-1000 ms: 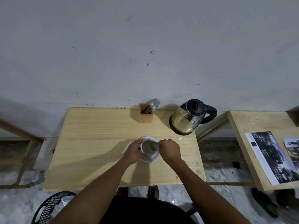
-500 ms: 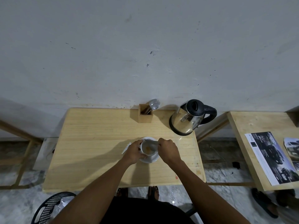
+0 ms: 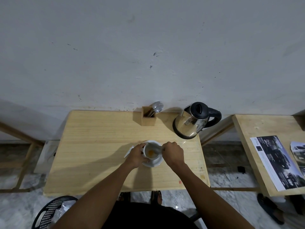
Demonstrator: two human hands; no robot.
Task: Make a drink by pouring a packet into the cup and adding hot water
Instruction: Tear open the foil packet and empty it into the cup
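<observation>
Near table front edge: hands flank cup.

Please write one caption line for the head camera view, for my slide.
Right hand tips packet of orange powder into cup steadied by left hand; kettle waits.

We look down on a pale wooden table set against a grey wall. Our left hand grips the side of a white cup standing on a white saucer. Our right hand tips a packet over the rim, and orange powder lies in the cup's bottom. A torn white strip lies just left of our left hand. Behind stand a steel kettle and a wooden holder with spoons.
</observation>
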